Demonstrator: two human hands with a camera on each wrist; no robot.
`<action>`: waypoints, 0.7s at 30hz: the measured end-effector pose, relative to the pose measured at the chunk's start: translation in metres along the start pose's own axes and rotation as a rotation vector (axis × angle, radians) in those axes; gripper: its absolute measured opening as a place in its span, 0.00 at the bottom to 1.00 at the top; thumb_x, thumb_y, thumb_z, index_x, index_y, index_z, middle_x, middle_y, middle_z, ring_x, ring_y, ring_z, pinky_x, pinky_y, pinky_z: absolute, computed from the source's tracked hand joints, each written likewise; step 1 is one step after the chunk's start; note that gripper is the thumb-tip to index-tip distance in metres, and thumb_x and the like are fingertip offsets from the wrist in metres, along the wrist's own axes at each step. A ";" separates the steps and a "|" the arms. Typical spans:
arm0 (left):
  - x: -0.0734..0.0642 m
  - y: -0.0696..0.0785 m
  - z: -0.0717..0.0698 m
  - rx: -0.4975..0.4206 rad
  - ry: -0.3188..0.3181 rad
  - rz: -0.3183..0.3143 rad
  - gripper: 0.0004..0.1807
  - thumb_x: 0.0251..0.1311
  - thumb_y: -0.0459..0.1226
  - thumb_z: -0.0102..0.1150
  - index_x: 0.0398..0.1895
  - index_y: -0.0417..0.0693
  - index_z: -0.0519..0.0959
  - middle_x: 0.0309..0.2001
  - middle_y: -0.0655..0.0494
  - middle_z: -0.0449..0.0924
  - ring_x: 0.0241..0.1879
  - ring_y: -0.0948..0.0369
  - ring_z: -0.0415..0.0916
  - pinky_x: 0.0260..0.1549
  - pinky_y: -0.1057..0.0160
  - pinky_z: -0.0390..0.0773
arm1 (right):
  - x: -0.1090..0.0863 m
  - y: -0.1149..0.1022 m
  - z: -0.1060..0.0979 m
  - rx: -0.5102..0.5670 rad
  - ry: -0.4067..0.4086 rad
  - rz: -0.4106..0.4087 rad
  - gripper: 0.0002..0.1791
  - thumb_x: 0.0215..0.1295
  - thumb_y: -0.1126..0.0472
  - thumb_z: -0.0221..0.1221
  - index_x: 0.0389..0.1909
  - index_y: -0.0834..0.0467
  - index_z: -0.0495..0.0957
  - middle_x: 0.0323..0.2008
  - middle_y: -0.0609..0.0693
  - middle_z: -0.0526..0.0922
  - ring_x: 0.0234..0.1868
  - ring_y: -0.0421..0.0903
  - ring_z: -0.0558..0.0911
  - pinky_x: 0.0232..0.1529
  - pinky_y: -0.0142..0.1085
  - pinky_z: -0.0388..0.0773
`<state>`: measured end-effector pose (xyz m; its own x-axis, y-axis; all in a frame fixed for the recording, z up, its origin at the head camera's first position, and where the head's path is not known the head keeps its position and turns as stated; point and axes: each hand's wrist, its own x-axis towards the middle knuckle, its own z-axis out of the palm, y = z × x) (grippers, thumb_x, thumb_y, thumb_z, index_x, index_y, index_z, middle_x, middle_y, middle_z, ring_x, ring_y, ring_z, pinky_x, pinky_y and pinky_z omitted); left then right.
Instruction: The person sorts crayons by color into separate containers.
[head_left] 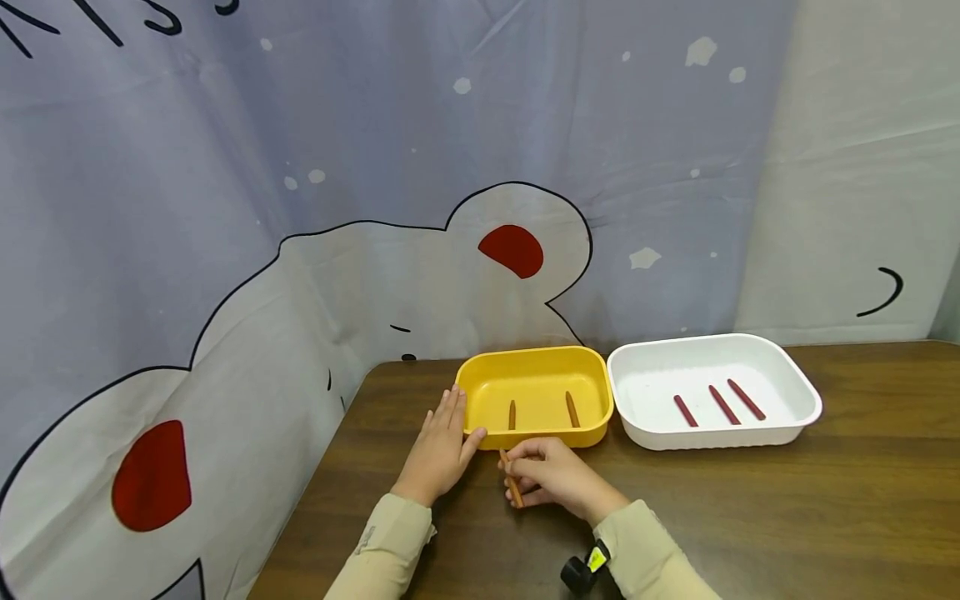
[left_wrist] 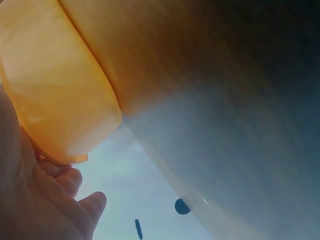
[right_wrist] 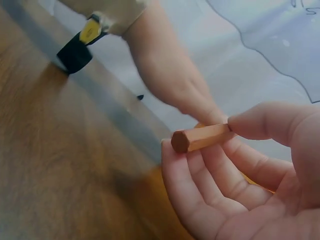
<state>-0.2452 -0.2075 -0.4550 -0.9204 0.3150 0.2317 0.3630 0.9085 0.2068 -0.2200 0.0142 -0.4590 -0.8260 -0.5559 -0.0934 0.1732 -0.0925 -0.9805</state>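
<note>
My right hand pinches an orange-brown crayon between thumb and fingertips, in front of the yellow tray. From the right wrist view the crayon has flat sides and a blunt six-sided end. My left hand rests along the tray's left side, fingers straight and thumb at the front corner. In the left wrist view its fingers lie by the tray wall. Two more orange-brown crayons, a short one and a longer one, lie apart inside the yellow tray.
Right beside the yellow tray stands a white tray with three dark red crayons, one of them in the middle. Both trays stand near the back of the wooden table. A printed curtain hangs behind it.
</note>
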 end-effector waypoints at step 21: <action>0.001 -0.002 0.003 0.004 0.005 0.001 0.41 0.78 0.55 0.43 0.78 0.31 0.54 0.79 0.37 0.50 0.78 0.45 0.48 0.71 0.39 0.56 | -0.007 -0.023 -0.019 0.057 0.051 -0.114 0.20 0.73 0.63 0.58 0.53 0.78 0.74 0.40 0.59 0.87 0.40 0.51 0.87 0.45 0.44 0.86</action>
<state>-0.2474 -0.2084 -0.4578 -0.9193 0.3146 0.2366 0.3634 0.9092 0.2031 -0.2279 0.0361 -0.4395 -0.8679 -0.4967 0.0081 0.1057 -0.2007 -0.9739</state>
